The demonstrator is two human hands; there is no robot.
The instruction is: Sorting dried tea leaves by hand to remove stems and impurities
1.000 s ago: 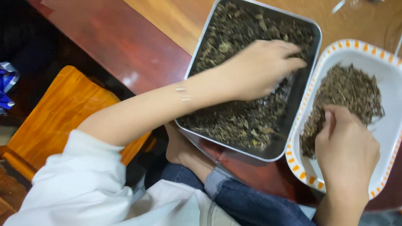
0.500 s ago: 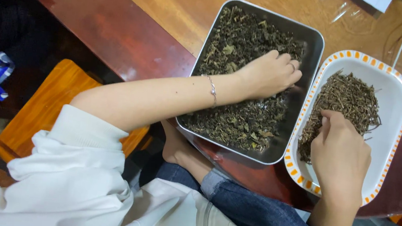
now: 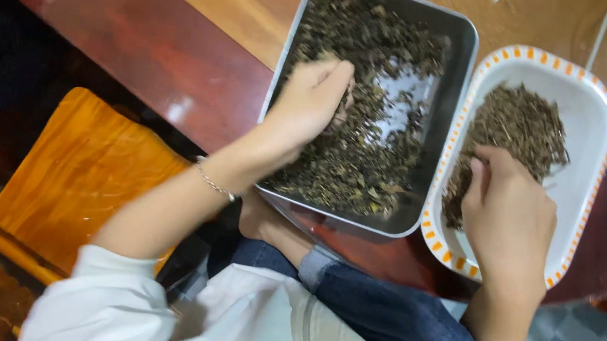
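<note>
On the tabletop [image 3: 208, 3] we've got 2 trays side by side, rims touching. Our left hand [image 3: 310, 103] sits in the steel tray [image 3: 463, 82], fingers [image 3: 336, 76] curled down into the dried leaves [image 3: 350, 160], loosely pinching some; exact grip unclear. Tray's long axis runs away from us, w/ a bare shiny patch just right of that hand. Our right hand [image 3: 510, 207] is in the white tray w/ orange-dashed rim [image 3: 597, 96], fingers bent, tips hidden in the finer twiggy pile [image 3: 519, 125], can't tell if it's holding any. Leaves: dark, crumpled, brittle-looking. Bracelet [image 3: 213, 182] on left wrist.
</note>
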